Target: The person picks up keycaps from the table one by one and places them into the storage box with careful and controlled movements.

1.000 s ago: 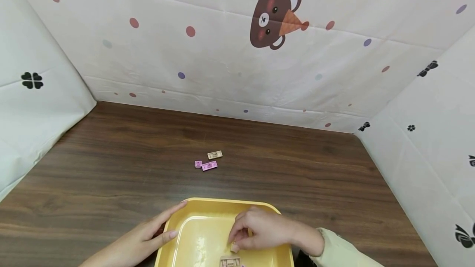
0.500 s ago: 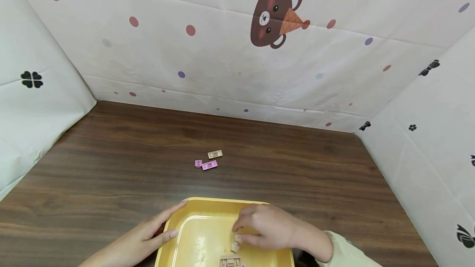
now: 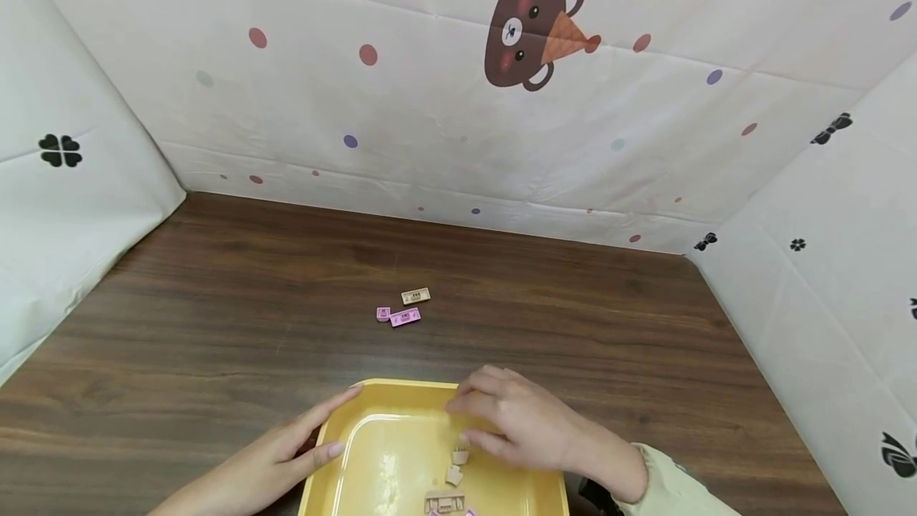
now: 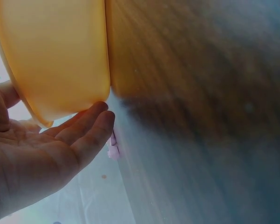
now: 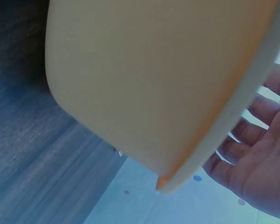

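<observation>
Hanging over the yellow tray (image 3: pixel 408 383), my right grip (image 3: pixel 517 419) is released: thumb and fingers stand apart with nothing seen between them. The thumb tip is right by a beige block (image 3: pixel 460 455); I can't tell whether they touch. A careless sweep could shove that block into the second beige block (image 3: pixel 454 475) beside it, since the glossy floor looks slick to me. A recessed beige piece (image 3: pixel 444 503) and pink bits (image 3: pixel 470 513) lie at my lower frame edge, partly cut off, so reaching there risks a blind bump. My left grip (image 3: pixel 279 459) is holding the tray's left side, thumb inside, fingers along the outer wall. If it tugs or lifts, I'd expect skidding or tilting, and loose pieces sliding. The right forearm crosses the opposite rim; a snagged sleeve (image 3: pixel 669 488) could do the same. Pushing the tray forward on the desk (image 3: pixel 179 301) could scatter the pink tile (image 3: pixel 404 317), pink cube (image 3: pixel 383 314) and beige tile (image 3: pixel 415 296) beyond it.
</observation>
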`<action>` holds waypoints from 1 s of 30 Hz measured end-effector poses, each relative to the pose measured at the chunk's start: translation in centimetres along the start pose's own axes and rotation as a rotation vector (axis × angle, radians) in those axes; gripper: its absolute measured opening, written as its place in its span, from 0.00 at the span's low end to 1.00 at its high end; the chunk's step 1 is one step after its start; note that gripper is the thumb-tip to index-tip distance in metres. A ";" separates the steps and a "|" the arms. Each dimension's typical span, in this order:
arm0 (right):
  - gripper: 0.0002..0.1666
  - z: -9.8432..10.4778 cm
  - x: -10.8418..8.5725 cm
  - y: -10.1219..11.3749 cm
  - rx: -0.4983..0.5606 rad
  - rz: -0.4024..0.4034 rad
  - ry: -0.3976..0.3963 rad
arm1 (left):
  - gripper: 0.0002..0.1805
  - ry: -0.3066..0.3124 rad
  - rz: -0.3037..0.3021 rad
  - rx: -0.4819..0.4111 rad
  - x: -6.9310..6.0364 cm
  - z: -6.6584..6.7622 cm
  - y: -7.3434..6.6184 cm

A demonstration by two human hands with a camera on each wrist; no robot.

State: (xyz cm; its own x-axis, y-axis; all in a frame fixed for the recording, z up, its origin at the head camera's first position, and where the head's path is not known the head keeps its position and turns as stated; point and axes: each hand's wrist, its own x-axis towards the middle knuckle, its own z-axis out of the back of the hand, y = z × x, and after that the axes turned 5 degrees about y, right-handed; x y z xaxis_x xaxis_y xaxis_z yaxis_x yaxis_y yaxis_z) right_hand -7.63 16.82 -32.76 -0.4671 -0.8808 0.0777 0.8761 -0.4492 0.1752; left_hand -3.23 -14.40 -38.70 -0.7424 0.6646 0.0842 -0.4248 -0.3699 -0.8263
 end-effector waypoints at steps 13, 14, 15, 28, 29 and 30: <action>0.26 0.0 0.2 -1.4 0.021 -0.131 0.029 | 0.30 0.042 0.047 -0.043 0.0 0.1 -0.1; 0.26 0.0 0.2 -1.5 0.028 -0.139 0.030 | 0.30 0.047 0.052 -0.049 0.0 0.1 -0.1; 0.27 0.0 0.3 -1.6 0.032 -0.149 0.033 | 0.30 0.051 0.057 -0.052 0.0 0.1 0.0; 0.30 -0.2 0.7 -2.9 0.017 -0.183 0.003 | 0.30 0.008 0.033 0.033 0.0 0.0 -0.1; 0.30 -0.2 0.8 -3.0 0.014 -0.189 0.004 | 0.30 0.007 0.030 0.034 0.0 0.0 -0.1; 0.30 -0.2 0.8 -3.1 0.012 -0.192 0.004 | 0.30 0.007 0.027 0.032 0.0 0.0 0.0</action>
State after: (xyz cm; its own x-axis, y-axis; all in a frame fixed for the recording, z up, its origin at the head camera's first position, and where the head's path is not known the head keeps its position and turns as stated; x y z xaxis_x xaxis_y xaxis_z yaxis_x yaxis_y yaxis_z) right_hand -10.70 17.44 -33.47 -0.6248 -0.7799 0.0377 0.7695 -0.6069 0.1985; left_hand -3.25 -14.38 -38.64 -0.7501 0.6588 0.0581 -0.4215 -0.4084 -0.8096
